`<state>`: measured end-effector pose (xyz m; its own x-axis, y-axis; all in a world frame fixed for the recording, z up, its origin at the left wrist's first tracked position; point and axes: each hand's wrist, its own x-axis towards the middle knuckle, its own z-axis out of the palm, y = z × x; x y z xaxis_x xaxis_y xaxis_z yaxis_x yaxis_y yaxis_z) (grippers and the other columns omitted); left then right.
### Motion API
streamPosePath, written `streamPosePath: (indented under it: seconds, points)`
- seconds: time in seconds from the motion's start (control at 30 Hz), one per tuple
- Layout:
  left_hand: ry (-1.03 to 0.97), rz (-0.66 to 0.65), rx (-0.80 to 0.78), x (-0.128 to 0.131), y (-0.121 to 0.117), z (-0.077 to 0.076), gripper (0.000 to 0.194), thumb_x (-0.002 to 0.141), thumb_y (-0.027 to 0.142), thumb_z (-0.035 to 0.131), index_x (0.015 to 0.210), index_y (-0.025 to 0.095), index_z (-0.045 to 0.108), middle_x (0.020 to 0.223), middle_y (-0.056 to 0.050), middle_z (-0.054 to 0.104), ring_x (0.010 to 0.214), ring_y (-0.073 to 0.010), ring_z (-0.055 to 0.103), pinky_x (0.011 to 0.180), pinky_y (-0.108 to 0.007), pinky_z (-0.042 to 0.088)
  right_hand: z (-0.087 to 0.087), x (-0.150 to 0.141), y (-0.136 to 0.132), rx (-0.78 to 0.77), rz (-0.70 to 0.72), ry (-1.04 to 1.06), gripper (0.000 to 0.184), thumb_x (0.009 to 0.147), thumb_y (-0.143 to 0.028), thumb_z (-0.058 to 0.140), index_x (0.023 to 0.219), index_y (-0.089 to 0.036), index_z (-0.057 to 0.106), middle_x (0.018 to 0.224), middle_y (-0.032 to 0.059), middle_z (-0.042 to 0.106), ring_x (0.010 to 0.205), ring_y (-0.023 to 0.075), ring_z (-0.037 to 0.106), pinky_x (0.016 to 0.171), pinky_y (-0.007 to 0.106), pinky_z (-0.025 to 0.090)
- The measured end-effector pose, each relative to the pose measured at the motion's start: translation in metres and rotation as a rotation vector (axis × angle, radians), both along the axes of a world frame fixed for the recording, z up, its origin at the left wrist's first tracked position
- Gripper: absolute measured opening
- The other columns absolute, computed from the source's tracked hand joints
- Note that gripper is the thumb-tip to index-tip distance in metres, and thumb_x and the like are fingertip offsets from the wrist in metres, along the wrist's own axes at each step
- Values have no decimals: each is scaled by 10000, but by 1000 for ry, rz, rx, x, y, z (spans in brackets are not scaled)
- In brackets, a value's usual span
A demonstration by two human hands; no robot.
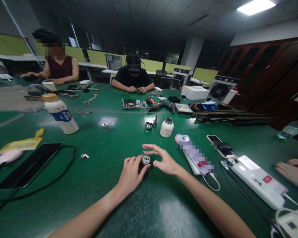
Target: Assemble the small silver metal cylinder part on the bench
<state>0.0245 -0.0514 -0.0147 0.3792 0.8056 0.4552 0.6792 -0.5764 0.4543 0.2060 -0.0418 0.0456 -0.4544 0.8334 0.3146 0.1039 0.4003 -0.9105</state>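
Observation:
A small dark cylinder with a silver round top [146, 161] stands on the green table [114, 185] in front of me. My left hand [130, 173] is curled round it from the left, fingers closed on its side. Just right of the cylinder is my right hand [162, 159], thumb and bent fingers close to the silver top and the upper fingers stretched out above it; whether it touches is unclear. A white open jar [167, 128] and a bunch of keys [149, 125] lie further back.
A milk bottle [61, 114] stands at left, with a black tablet and cable [29, 167] nearer me. Phones and a white power strip [255, 181] lie at right beside another person's hand [291, 172]. Two people sit across the table, with a circuit board [134, 104] and a drill [161, 106].

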Motion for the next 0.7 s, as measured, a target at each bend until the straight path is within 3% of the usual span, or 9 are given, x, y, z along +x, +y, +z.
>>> streamPosePath:
  seconds: [0.2,0.4,0.7]
  points:
    - [-1,-1,-4,0,0,2,256,919,357,531,1131,213,538,1042,-61,678,914,-239,597,830,-399,386,2,5,3,-73,-141,-8,603,678,-50,441,1242,-235,547,1071,46,677,745,129,675,810,347,546]
    - [9,8,-10,1,0,1,276,914,352,539,1144,201,544,1014,-68,671,911,-241,591,835,-402,390,1,0,0,-70,-58,-13,690,648,-10,431,1290,-251,511,1245,64,611,1010,177,663,944,397,499]
    - [11,-25,13,0,-1,3,232,929,333,507,1123,211,541,978,-55,671,886,-228,603,832,-396,382,-9,-10,-2,39,-182,-68,431,764,-140,617,1183,-241,611,1091,46,678,885,158,695,792,298,572]
